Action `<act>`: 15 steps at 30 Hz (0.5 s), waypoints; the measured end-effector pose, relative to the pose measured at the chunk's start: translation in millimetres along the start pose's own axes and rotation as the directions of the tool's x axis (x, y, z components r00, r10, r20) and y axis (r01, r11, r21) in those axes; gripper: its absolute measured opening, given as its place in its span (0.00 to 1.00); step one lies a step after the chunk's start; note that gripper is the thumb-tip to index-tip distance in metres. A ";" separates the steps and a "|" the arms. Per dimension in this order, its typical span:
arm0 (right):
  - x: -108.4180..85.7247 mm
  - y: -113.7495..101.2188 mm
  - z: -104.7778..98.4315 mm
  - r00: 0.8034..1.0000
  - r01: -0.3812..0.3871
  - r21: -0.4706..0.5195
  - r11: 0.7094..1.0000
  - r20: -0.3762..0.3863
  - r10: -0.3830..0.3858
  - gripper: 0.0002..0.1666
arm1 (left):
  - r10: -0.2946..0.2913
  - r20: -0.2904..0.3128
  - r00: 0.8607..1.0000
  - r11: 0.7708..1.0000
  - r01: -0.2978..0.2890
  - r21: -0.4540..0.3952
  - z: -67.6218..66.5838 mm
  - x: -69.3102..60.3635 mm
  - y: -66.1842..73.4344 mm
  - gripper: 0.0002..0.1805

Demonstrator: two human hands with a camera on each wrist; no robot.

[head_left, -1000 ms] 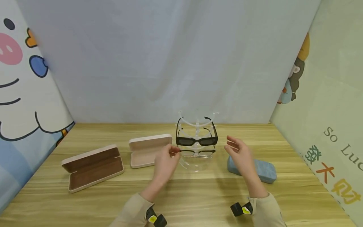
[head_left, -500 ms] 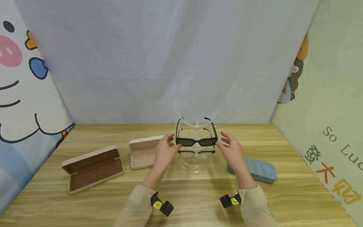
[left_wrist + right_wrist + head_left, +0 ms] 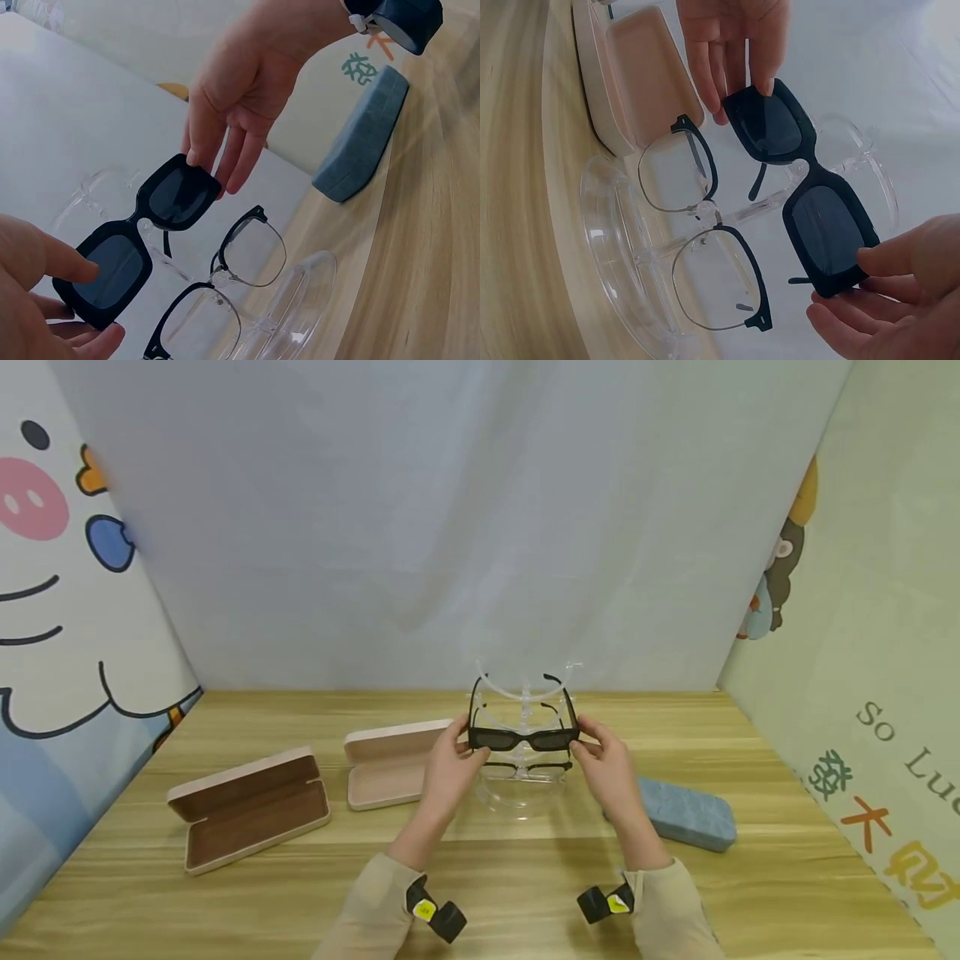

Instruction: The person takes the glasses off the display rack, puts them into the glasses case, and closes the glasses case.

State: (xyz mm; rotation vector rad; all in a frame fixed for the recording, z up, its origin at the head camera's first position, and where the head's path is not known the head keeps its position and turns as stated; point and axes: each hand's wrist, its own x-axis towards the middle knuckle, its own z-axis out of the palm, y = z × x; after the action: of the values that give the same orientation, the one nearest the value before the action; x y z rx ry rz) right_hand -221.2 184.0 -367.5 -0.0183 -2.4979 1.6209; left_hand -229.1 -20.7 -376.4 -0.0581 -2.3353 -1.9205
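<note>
Between the fingers of the left hand [image 3: 450,772] and those of the right hand [image 3: 606,768] are the black sunglasses [image 3: 551,741], held by both outer ends. Each hand makes a narrow pinch, with the thumb on the front and other fingers behind or under the frame. The arms of the sunglasses stretch away from the fingers, along the clear stand [image 3: 517,696]; whether the bridge rests on it, I cannot tell. Just below the fingers, on the same stand, sit the dark-browed glasses [image 3: 750,262] with clear lenses. Beside the left fingers, the pink-lined case [image 3: 382,781] lies open, partly covered by this hand, and farther left is the open brown-lined case [image 3: 255,817]. To the right of the right fingers, and lower, lies the blue case [image 3: 693,814], closed.
</note>
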 end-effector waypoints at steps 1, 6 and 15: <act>-0.5 -0.3 0.2 1.000 0.004 0.012 1.000 -0.003 -0.004 0.27 | 0.004 0.003 1.000 1.000 -0.004 -0.003 -0.6 -0.3 0.5 0.32; -2.9 -3.7 -1.0 0.999 0.014 0.071 0.997 -0.038 -0.011 0.26 | 0.028 0.011 1.000 1.000 -0.028 0.010 -6.1 -1.7 5.0 0.30; -6.0 -11.4 -4.8 0.998 -0.009 0.125 0.992 -0.054 0.016 0.26 | 0.052 -0.007 0.999 0.998 -0.053 -0.035 -15.9 -2.0 9.4 0.24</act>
State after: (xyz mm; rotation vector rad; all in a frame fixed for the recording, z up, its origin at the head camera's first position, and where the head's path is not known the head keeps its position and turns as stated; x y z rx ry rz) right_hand -213.7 183.1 -356.0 -0.0630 -2.3566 1.7532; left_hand -225.1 -34.3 -364.5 -0.1154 -2.2731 -1.9340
